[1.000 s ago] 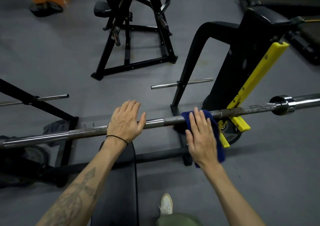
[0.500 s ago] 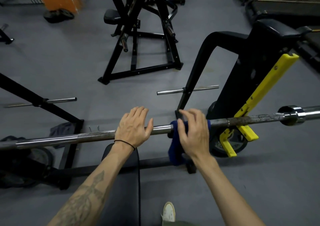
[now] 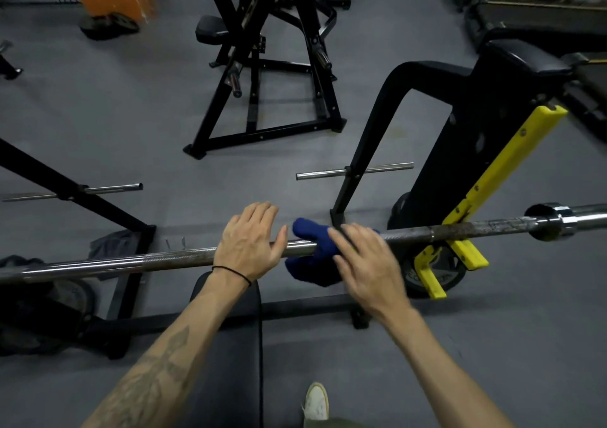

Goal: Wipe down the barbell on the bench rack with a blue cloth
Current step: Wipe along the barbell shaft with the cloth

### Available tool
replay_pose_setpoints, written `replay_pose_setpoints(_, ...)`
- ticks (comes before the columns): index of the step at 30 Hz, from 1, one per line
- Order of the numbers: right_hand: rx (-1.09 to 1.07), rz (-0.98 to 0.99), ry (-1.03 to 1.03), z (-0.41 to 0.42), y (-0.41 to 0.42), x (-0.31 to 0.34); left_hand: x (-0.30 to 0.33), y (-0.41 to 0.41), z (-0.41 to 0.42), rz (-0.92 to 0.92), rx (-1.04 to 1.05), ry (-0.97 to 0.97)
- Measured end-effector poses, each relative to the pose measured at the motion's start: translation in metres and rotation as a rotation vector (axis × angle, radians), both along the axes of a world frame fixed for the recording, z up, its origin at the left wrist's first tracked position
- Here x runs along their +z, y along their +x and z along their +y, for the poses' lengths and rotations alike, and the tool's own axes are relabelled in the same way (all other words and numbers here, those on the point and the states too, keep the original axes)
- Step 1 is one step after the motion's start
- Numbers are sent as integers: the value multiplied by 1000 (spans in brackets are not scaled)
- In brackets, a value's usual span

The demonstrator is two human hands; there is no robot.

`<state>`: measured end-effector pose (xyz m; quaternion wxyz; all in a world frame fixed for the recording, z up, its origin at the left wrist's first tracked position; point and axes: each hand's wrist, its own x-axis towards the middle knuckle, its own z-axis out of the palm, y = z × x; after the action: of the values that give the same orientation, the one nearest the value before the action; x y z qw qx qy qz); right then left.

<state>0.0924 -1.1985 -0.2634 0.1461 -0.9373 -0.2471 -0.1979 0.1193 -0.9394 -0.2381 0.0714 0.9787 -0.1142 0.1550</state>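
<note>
The steel barbell (image 3: 164, 261) runs left to right across the view, resting in the yellow hook (image 3: 466, 250) of the bench rack. A blue cloth (image 3: 308, 234) is draped over the bar near its middle. My right hand (image 3: 364, 263) lies on the cloth with fingers stretched out, pressing it against the bar. Just left of the cloth, my left hand (image 3: 249, 240) rests flat on the bare bar, fingers straight, thumb beside the cloth. The bar's right part is rusty up to the chrome sleeve collar (image 3: 551, 222).
The black bench pad (image 3: 226, 345) sits under my arms. The black rack upright with its yellow guard (image 3: 505, 165) stands at right, a weight plate (image 3: 437, 273) behind the hook. Another black machine frame (image 3: 262, 66) stands farther off on the grey floor. My white shoe (image 3: 315, 401) shows at the bottom.
My right hand slid the blue cloth leftwards along the bar, from beside the yellow hook to close by my left hand. My left hand stayed on the bar.
</note>
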Motion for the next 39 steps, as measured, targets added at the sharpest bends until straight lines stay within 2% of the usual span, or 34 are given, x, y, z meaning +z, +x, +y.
replay_pose_setpoints(3,-199,14,88,-36,1,-1,0,0,-4,-12,14,8)
replay_pose_setpoints(6,-412,107,341,30,-10,-7,1,2,-7,-20,25,27)
replay_pose_setpoints(8,-265,128,338,77,-23,-11,1,0,-6,-15,25,17)
replay_pose_setpoints(11,22,76,103,64,-24,-14,0,0,0,-10,16,5)
replay_pose_setpoints(13,23,42,18,23,-15,-12,0,-1,1,-10,14,-8)
replay_pose_setpoints(15,-102,32,34,-16,-9,-12,1,1,-1,-20,13,-13)
replay_pose_setpoints(17,-235,57,153,-18,-13,-13,-1,0,-4,-33,15,7)
replay_pose_setpoints(19,-356,95,336,27,-18,-14,-1,1,-6,-39,12,28)
replay_pose_setpoints(21,-266,141,402,79,-29,-12,-1,1,-6,-25,19,26)
replay_pose_setpoints(23,-39,142,269,89,-38,-13,0,0,-4,-17,28,5)
replay_pose_setpoints(25,45,87,123,52,-29,-14,1,-1,-1,-16,22,-16)
replay_pose_setpoints(27,-46,42,78,4,-21,-15,1,0,0,-28,14,-14)
replay_pose_setpoints(29,-189,21,130,-28,-17,-14,1,1,-2,-32,11,-8)
replay_pose_setpoints(31,-333,57,293,-6,-21,-13,-1,1,-5,-47,9,19)
replay_pose_setpoints(33,-406,145,471,53,-28,-12,-1,1,-7,-54,-1,35)
replay_pose_setpoints(34,-336,172,483,80,-33,-12,-1,0,-6,-62,-2,31)
replay_pose_setpoints(36,-83,152,335,100,-43,-16,-1,0,-4,-78,-12,7)
replay_pose_setpoints(37,8,120,225,88,-39,-17,0,0,-2,-76,-21,-6)
replay_pose_setpoints(39,46,54,88,43,-27,-18,0,-1,1,-59,-17,-14)
